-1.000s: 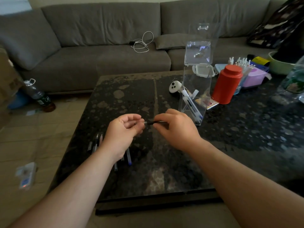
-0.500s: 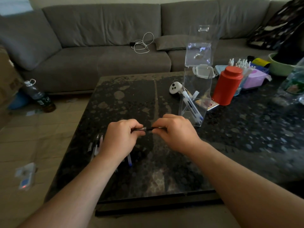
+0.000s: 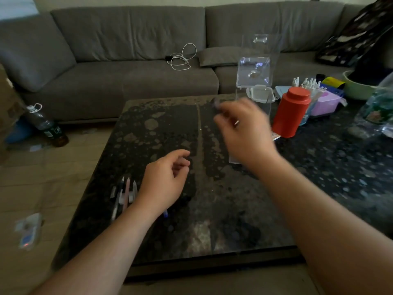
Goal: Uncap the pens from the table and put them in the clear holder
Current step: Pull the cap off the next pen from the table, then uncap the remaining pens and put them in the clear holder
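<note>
Presently the right hand is raised in front of the clear holder, blurred, fingers curled; something dark shows at its fingertips, but whether it grips a pen I cannot tell. The left hand hovers low over the tabletop, toward the near-left of the holder, fingers loosely curled and nothing visible between them. A cluster of pens lies on the tabletop just left of the left wrist, close to the tabletop's left edge; one blue pen end shows under that wrist. The holder stands upright toward the far side of the tabletop, its lower part hidden by the right hand. A red canister stands just right of the holder, with small containers crowded behind it. From the holder toward the near edge and toward the far-left corner, the dark speckled surface lies open. A grey sofa runs behind the far edge.
</note>
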Demonstrator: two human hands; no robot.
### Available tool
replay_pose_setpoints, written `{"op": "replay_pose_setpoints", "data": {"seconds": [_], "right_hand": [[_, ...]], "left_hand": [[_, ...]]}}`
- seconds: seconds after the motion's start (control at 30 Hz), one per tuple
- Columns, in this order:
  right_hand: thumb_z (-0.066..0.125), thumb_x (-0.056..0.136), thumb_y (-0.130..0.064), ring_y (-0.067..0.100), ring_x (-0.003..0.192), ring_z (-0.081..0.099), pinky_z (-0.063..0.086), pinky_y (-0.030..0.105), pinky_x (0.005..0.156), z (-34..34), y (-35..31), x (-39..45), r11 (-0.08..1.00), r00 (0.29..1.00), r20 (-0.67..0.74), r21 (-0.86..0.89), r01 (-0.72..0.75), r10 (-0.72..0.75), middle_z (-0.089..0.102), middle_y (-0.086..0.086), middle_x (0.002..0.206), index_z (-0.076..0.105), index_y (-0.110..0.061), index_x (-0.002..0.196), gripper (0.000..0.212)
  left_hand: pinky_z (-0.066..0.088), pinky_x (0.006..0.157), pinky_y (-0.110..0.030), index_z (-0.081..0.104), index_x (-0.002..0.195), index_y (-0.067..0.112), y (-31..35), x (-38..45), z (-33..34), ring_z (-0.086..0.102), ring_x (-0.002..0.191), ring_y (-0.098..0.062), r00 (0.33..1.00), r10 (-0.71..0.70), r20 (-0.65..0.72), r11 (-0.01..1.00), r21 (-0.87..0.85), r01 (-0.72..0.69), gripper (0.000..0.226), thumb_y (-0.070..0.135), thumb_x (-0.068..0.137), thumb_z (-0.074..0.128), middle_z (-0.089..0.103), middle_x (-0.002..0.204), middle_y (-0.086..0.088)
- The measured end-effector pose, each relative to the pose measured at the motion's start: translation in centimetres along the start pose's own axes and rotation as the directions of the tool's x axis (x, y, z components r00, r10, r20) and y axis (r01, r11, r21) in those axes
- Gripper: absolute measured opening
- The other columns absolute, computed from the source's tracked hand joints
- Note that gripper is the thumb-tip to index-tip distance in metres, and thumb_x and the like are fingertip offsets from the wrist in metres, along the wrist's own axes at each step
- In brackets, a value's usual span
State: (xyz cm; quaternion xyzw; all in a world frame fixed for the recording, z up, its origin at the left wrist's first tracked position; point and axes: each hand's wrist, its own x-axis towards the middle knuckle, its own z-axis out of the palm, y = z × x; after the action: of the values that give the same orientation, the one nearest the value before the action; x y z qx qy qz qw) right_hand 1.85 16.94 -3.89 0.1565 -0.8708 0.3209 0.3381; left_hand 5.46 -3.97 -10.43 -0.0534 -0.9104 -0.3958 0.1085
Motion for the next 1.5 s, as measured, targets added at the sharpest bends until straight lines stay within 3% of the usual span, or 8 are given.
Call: {"op": "replay_pose_setpoints", "data": {"seconds": [0.13,0.33,0.6,0.97,1.1,1.23,1.4,1.5], "right_hand": [[0.067,0.096,-0.023,0.012,0.088,0.060,0.050,0.029,0.081,-3.0,1.9,2.0,0.994,0.957,-0.271,0.007,-0.105,0.103,0.064,-0.007,0.098,0.074,-0.015,0.110,0.017],[0.060,0.102,-0.032,0.021,0.094,0.054,0.045,0.037,0.082,-1.2,5.7,-0.2,0.923,0.983,0.078,-0.362,-0.128,0.167,0.072,0.000,0.111,0.067,-0.027,0.127,0.027],[0.047,0.106,-0.036,0.024,0.096,0.041,0.039,0.045,0.077,-0.9,5.4,-0.3,0.868,0.947,0.178,-0.471,-0.157,0.267,0.068,-0.003,0.108,0.018,-0.051,0.154,0.057],[0.039,0.102,-0.062,0.030,0.110,0.044,0.031,0.043,0.076,-0.8,5.2,-1.0,0.744,0.917,0.155,-0.641,-0.190,0.367,0.063,-0.005,0.117,0.049,-0.045,0.142,0.045],[0.055,0.098,-0.045,0.030,0.112,0.044,0.031,0.042,0.079,-0.8,4.7,-1.4,0.756,0.925,0.140,-0.625,-0.195,0.353,0.055,0.000,0.128,0.041,-0.042,0.149,0.054],[0.057,0.092,-0.028,0.030,0.105,0.052,0.049,0.046,0.083,1.2,1.9,-2.8,0.902,0.975,0.183,-0.431,-0.032,0.122,0.059,0.004,0.115,0.059,-0.029,0.138,0.046],[0.058,0.094,-0.028,0.025,0.107,0.062,0.055,0.040,0.090,5.7,-1.7,-5.9,0.993,0.756,0.650,-0.119,0.001,0.077,0.061,-0.002,0.110,0.067,-0.029,0.128,0.035],[0.058,0.095,-0.031,0.025,0.110,0.061,0.054,0.041,0.095,7.8,-2.9,-7.4,0.999,0.648,0.762,-0.040,0.023,0.016,0.059,-0.001,0.115,0.064,-0.031,0.133,0.038]], "left_hand": [[0.040,0.074,0.005,0.069,0.129,0.038,0.2,-0.4,0.0,0.059,0.097,0.017,0.995,0.051,0.083,0.998,0.043,-0.055,0.034,0.020,0.100,0.068,0.067,0.104,0.027],[0.039,0.091,-0.003,0.075,0.124,0.032,0.8,-1.1,0.2,0.055,0.104,0.010,0.969,0.191,0.159,0.970,0.118,-0.211,0.029,0.018,0.100,0.067,0.066,0.114,0.023],[0.049,0.104,-0.026,0.075,0.120,0.036,0.9,-1.0,0.6,0.057,0.115,0.002,0.953,0.214,0.216,0.957,0.148,-0.249,0.026,0.021,0.102,0.064,0.068,0.118,0.022],[0.046,0.103,-0.023,0.078,0.117,0.032,0.8,-0.9,0.5,0.058,0.115,0.000,0.946,0.233,0.225,0.949,0.159,-0.272,0.025,0.018,0.101,0.065,0.070,0.117,0.020],[0.044,0.101,-0.022,0.078,0.115,0.036,0.6,-0.6,0.4,0.055,0.114,0.001,0.958,0.202,0.203,0.948,0.203,-0.243,0.024,0.021,0.102,0.065,0.069,0.115,0.022],[0.048,0.100,-0.030,0.074,0.117,0.041,-0.5,0.6,-0.8,0.054,0.114,-0.005,0.989,0.044,0.140,0.931,0.354,-0.091,0.025,0.024,0.101,0.064,0.065,0.116,0.020],[0.059,0.091,-0.036,0.073,0.119,0.039,-2.9,1.7,-3.8,0.064,0.099,-0.009,0.941,-0.328,0.086,0.873,0.409,0.266,0.028,0.021,0.099,0.070,0.070,0.113,0.010],[0.055,0.075,-0.029,0.074,0.115,0.036,-3.8,1.6,-5.2,0.062,0.087,-0.005,0.910,-0.400,0.108,0.838,0.446,0.316,0.024,0.027,0.093,0.078,0.065,0.097,0.014]]}}
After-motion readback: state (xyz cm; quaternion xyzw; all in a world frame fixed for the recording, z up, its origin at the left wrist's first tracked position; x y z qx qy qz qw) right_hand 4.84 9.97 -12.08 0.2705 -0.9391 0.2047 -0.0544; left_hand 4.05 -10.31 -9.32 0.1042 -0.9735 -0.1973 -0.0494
